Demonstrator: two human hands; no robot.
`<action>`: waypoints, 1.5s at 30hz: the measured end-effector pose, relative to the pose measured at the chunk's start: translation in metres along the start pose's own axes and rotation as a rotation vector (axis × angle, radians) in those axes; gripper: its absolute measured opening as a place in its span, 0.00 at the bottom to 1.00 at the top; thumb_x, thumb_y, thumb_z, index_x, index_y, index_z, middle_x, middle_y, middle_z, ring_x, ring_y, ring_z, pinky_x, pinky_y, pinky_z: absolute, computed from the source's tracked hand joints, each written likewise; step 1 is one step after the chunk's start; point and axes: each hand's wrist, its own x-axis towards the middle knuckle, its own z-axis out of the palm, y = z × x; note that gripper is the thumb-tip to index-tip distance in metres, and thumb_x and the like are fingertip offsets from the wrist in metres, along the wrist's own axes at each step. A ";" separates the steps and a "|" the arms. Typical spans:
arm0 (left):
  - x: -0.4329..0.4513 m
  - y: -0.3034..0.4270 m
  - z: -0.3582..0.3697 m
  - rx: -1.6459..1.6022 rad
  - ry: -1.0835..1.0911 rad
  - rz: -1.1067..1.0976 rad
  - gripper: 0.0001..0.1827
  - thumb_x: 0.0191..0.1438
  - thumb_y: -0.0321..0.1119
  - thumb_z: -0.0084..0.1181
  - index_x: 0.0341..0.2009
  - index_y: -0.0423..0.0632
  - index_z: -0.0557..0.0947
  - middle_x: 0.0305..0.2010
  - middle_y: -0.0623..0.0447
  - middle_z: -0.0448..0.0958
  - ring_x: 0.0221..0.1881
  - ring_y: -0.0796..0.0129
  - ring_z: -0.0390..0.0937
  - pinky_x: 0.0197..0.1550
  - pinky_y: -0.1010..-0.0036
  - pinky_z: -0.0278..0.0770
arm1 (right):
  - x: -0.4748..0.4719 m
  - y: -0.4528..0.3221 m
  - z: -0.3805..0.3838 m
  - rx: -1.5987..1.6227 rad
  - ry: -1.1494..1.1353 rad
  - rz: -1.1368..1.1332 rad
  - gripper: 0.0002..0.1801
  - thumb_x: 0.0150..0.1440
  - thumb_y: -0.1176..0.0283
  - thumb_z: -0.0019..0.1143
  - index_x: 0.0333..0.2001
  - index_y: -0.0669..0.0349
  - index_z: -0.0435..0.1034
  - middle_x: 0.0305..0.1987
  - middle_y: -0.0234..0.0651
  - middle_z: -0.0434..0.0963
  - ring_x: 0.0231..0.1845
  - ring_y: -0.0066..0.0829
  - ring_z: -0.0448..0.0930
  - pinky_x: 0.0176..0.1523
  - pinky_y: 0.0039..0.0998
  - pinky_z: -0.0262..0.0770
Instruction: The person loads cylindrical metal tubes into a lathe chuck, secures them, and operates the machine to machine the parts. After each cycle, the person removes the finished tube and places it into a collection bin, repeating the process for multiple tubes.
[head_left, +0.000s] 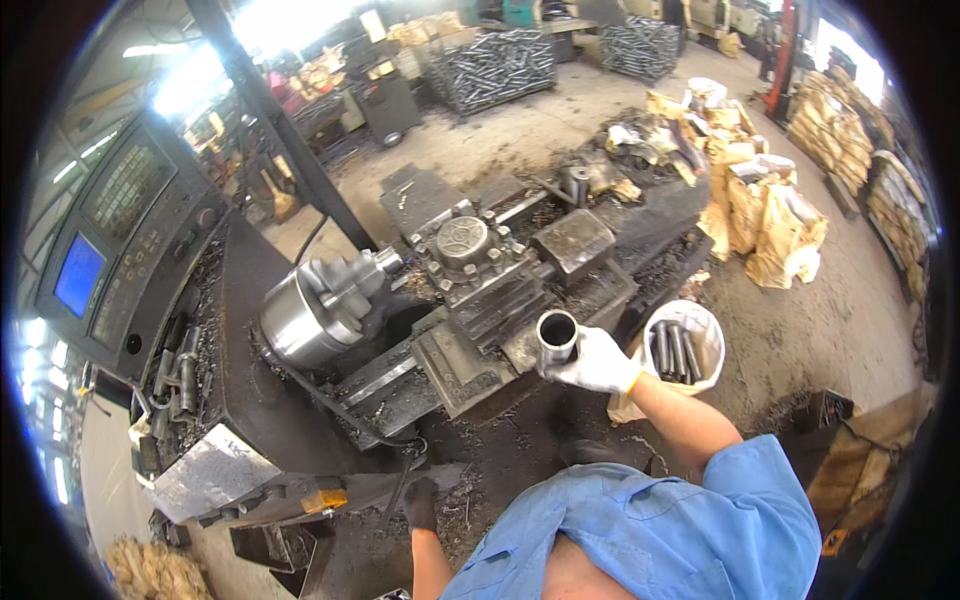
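My right hand, in a white glove, grips a short hollow metal tube with its open end facing up. The tube is above the front edge of a lathe carriage. Left of it, a lathe chuck has a smaller shiny cylindrical end sticking out beyond its jaws. A square tool post with several clamping bolts sits on the carriage. My left hand, in a dark glove, hangs low by the machine's base, near a thin dark rod; its fingers are not clear.
A white-lined sack with several dark metal tubes stands right of the lathe. A control panel with a blue screen rises at left. Filled woven sacks and wire bins of metal parts stand farther off. Metal chips litter the machine.
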 end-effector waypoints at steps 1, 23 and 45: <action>-0.004 -0.013 -0.015 0.157 0.151 0.026 0.17 0.69 0.42 0.56 0.48 0.41 0.87 0.47 0.38 0.86 0.49 0.48 0.84 0.54 0.59 0.80 | 0.021 0.001 -0.002 0.034 -0.047 -0.019 0.31 0.54 0.54 0.74 0.57 0.57 0.75 0.51 0.49 0.86 0.52 0.52 0.87 0.57 0.43 0.83; -0.041 0.073 -0.120 -0.333 1.087 0.025 0.11 0.73 0.45 0.52 0.45 0.51 0.74 0.26 0.54 0.74 0.18 0.67 0.70 0.20 0.68 0.71 | 0.256 -0.105 -0.076 -0.376 -0.326 -0.723 0.17 0.56 0.62 0.71 0.47 0.56 0.83 0.41 0.41 0.87 0.40 0.45 0.88 0.46 0.40 0.85; 0.003 0.307 -0.005 0.230 0.648 0.743 0.25 0.68 0.34 0.59 0.67 0.39 0.73 0.60 0.39 0.78 0.59 0.48 0.78 0.64 0.56 0.75 | 0.455 -0.061 -0.019 -0.770 -0.022 0.075 0.25 0.55 0.54 0.65 0.46 0.65 0.84 0.48 0.57 0.87 0.50 0.55 0.87 0.55 0.48 0.83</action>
